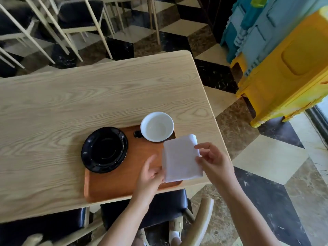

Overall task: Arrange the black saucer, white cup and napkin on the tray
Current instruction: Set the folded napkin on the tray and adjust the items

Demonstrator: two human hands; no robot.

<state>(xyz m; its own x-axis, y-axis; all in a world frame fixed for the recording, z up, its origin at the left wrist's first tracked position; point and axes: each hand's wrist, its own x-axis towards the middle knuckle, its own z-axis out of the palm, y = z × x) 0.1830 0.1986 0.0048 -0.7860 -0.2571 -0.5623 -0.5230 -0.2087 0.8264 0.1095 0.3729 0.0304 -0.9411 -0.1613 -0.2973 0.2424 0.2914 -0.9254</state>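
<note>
Head view: a wooden tray (113,185) lies at the near edge of the pale desk (71,103); the black saucer (104,149) rests on the tray's left part, overhanging its left rim a little; the white cup (157,126) stands upright and empty at the tray's far right corner, apart from the saucer. The napkin (181,158), folded into a rectangle, is held over the tray's right side, just nearer than the cup; whether it touches the wood cannot be told. The left hand (150,173) pinches its near left edge; the right hand (213,160) pinches its right edge between thumb and fingertips; both are closed on the napkin.

The napkin's long axis runs roughly from the near edge toward the cup, along the tray's right side; the bare wood under it is the free spot, so laying it down seems the step in hand. Saucer and cup look already placed. The hands are about equally near; the right one sits nearer the cup, so the risk is nudging it.
</note>
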